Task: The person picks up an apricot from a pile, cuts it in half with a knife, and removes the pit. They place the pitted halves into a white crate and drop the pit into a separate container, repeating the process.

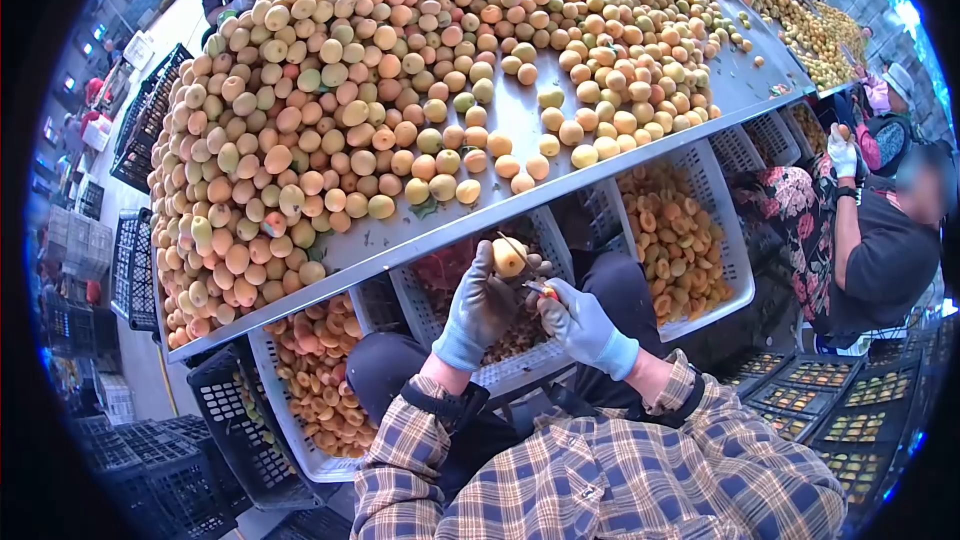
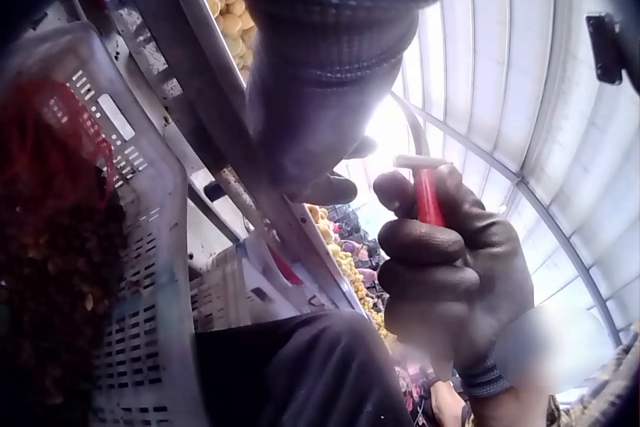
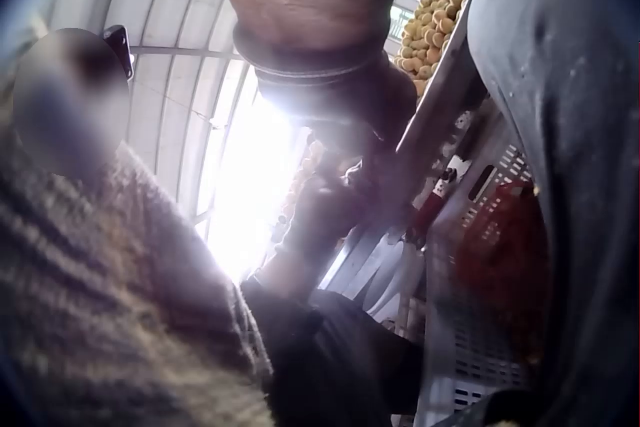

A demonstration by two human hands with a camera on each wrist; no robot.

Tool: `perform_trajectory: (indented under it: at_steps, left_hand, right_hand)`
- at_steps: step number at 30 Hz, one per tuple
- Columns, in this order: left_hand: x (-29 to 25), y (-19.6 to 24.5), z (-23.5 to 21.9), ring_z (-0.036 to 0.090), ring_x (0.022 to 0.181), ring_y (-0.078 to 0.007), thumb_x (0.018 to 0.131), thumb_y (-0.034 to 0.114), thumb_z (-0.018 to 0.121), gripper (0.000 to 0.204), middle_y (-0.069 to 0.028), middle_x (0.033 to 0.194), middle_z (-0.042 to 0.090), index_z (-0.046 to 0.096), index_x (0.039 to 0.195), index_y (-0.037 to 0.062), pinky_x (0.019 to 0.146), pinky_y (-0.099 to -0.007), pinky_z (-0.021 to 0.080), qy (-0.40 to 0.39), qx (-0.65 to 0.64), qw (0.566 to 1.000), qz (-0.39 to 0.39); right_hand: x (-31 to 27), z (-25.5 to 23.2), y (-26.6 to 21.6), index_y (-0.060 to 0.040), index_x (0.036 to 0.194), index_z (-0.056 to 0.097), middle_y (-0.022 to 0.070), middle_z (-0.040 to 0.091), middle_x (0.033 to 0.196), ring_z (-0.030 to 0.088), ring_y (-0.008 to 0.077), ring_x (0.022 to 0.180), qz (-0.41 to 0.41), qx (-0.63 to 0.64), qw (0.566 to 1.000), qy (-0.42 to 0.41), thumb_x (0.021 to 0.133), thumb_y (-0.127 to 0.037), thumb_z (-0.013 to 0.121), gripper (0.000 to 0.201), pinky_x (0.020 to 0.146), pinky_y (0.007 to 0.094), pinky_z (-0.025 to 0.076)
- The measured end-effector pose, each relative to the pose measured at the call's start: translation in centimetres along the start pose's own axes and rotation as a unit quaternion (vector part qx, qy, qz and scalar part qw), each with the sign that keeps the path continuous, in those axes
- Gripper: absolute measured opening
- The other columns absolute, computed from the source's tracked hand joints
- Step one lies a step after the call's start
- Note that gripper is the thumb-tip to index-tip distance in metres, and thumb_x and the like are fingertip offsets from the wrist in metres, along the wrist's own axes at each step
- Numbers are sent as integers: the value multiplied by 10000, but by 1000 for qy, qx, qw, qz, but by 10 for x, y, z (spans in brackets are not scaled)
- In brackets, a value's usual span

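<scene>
In the head view my left hand, in a grey work glove with dark fingers, holds a pale yellow apricot up at the fingertips. Close beside it on the right, my gloved right hand grips a small knife. The left wrist view shows the knife's red handle in the curled fingers of the right hand, with a thin curved blade rising from it. Both hands are above a white crate with dark scraps and red netting in it.
A big heap of apricots covers the metal table ahead. Crates of halved apricots stand under its edge, one at each side of my knees. Black crates stand at left. Another person sits at right.
</scene>
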State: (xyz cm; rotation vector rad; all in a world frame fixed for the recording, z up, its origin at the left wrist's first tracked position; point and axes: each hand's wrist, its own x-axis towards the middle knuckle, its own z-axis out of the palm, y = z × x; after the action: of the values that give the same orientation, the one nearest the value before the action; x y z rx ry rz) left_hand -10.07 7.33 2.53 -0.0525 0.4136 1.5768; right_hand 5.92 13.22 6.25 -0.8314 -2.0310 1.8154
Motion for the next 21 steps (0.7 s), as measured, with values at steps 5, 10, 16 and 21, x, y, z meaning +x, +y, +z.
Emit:
perform_trajectory:
  at_steps: [5,10,16,21]
  left_hand:
    - [-4,-3,14,576,1065,-318,916,472,531,505,-150,1096,613,513,1225,73,924,-455,465,-20,-1,999,26]
    - [-4,-9,6,579,1053,-297,921,439,544,494,-137,1081,620,495,1258,80,933,-459,452,-22,13,998,61]
    - [-9,-8,8,603,989,-228,913,356,593,468,-110,1041,629,493,1250,48,895,-376,479,-21,167,976,136]
    - [-6,-6,-4,596,957,-135,859,291,689,507,-68,1047,617,510,1223,-12,878,-269,475,0,279,954,113]
  right_hand:
    - [4,9,6,-9,1004,528,204,552,712,562,411,672,-31,-80,996,29,972,-318,502,312,582,369,433]
    - [2,18,5,-9,1003,525,245,578,765,546,474,820,-40,-99,992,66,974,-310,492,304,587,412,442]
    - [0,13,16,4,1005,528,143,568,724,564,265,693,-38,-92,994,46,980,-272,493,280,607,341,433]
    - [8,-27,-12,-80,941,513,-62,381,685,351,11,593,171,80,971,-144,980,-398,471,323,503,200,319]
